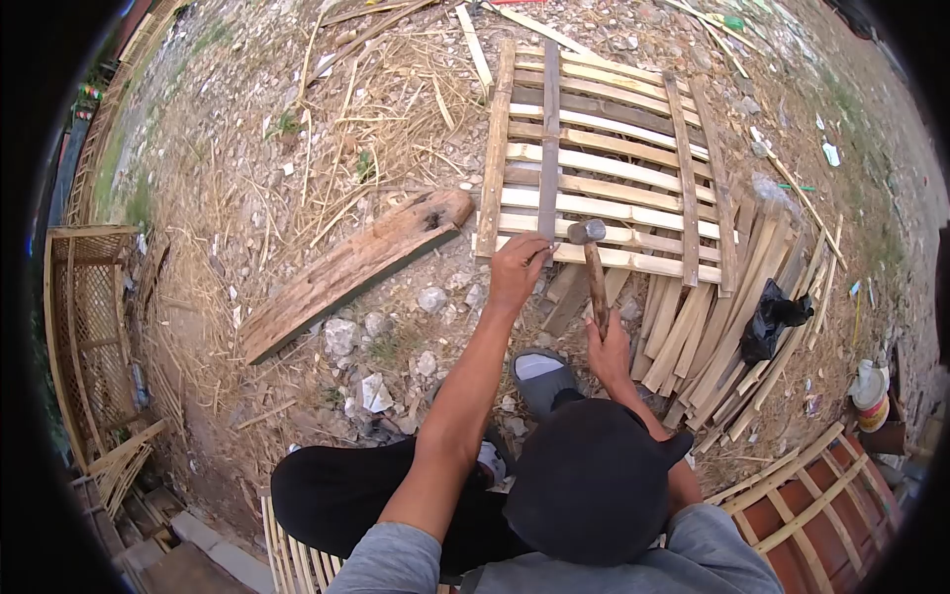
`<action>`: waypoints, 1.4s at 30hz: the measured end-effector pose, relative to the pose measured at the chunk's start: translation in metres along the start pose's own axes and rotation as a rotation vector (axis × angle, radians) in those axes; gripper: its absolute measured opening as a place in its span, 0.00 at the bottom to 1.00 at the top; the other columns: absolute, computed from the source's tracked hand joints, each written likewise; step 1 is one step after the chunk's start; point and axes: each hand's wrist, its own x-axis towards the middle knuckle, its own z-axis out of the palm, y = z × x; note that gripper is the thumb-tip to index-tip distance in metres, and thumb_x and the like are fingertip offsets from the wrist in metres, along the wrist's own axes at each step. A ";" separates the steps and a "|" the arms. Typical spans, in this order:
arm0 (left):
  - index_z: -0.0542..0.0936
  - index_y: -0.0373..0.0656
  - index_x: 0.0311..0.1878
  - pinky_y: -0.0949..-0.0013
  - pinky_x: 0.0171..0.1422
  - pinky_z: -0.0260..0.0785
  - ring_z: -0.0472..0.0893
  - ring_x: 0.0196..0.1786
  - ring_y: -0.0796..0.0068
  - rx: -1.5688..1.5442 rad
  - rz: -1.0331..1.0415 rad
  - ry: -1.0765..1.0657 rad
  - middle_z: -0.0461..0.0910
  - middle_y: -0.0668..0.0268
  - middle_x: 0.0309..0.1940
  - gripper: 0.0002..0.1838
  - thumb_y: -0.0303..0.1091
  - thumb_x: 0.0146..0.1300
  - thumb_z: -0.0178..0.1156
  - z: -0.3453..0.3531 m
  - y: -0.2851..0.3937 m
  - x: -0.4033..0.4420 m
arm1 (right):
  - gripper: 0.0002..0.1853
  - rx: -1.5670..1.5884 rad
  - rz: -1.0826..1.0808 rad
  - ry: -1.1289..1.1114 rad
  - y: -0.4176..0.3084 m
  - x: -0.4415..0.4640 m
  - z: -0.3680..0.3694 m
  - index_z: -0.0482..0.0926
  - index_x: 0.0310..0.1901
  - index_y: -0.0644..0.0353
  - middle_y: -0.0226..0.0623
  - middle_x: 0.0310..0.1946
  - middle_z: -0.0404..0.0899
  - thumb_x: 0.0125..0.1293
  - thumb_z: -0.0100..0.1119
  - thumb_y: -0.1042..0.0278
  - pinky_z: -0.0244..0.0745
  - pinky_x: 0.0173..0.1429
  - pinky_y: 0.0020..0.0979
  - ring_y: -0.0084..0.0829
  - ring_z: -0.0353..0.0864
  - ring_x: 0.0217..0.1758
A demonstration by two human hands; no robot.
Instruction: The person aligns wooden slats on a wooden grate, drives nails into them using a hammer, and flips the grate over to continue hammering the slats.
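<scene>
My right hand [608, 346] is wrapped round the wooden handle of a hammer [596, 272], whose metal head lies over the near end of a slatted wooden panel [614, 213]. At the panel's near edge, my left hand [520, 265] is closed, its fingertips pinched beside the end of a dark upright strip [549, 148]. Whatever those fingers hold is too small to make out. The panel has several pale slats laid across longer wooden strips, and it rests on the ground in front of me.
A thick plank [356, 272] lies to the left of the panel. Right of it are a pile of loose wooden strips [698, 337] and a black plastic bag [774, 322]. A lattice frame [89, 337] stands far left; a white bucket [870, 394] is far right. Stones and straw litter the ground.
</scene>
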 end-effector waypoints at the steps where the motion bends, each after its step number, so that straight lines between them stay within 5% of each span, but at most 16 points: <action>1: 0.85 0.36 0.37 0.63 0.48 0.78 0.85 0.43 0.58 0.009 0.012 0.004 0.86 0.57 0.37 0.06 0.20 0.54 0.68 0.000 0.001 0.000 | 0.15 0.018 0.021 -0.009 -0.003 -0.001 -0.004 0.69 0.46 0.63 0.60 0.28 0.79 0.72 0.55 0.58 0.70 0.40 0.55 0.65 0.79 0.37; 42: 0.85 0.35 0.35 0.63 0.49 0.78 0.85 0.42 0.59 0.006 -0.009 0.022 0.85 0.58 0.36 0.06 0.20 0.53 0.68 0.000 -0.003 -0.002 | 0.16 -0.010 -0.193 0.062 -0.034 -0.018 -0.024 0.73 0.52 0.64 0.57 0.27 0.80 0.72 0.56 0.61 0.72 0.34 0.49 0.61 0.81 0.33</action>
